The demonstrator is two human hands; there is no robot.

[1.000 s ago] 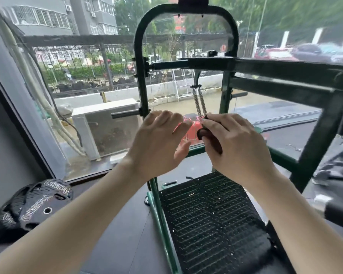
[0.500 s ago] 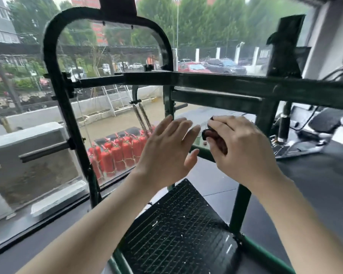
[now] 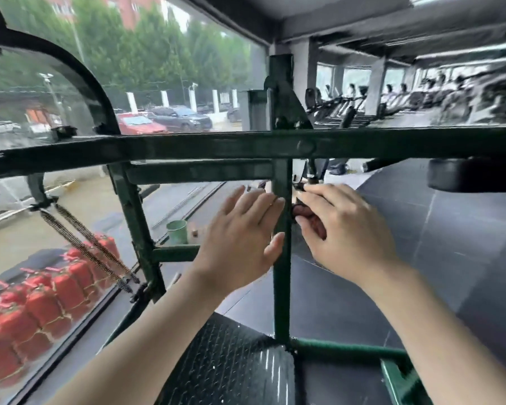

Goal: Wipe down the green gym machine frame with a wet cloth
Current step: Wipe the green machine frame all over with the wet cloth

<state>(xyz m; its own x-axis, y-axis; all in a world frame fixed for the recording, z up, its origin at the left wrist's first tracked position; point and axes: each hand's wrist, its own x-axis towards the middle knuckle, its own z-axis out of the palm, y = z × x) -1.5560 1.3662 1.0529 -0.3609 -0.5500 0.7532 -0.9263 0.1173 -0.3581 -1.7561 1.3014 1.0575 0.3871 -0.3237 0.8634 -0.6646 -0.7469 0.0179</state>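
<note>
Centrally, the dark green painted steel machine frame [image 3: 281,258] has an upright post between both hands. The right hand [image 3: 345,229] curls round a small dark reddish-brown wad of cloth [image 3: 310,219] beside it; the left hand [image 3: 240,241] lies flat-fingered against it. A pale green cup [image 3: 176,231], contents unseen, stands left of centre; black mesh footplate [image 3: 231,366] below; red extinguishers [image 3: 41,302] lower left.

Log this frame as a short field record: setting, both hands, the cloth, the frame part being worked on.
setting: gym by a window, treadmills behind
left hand: open, fingers straight, against the vertical post
right hand: grip curled round a dark reddish cloth
cloth position: at the post's right side
underfoot: black textured platform
</note>
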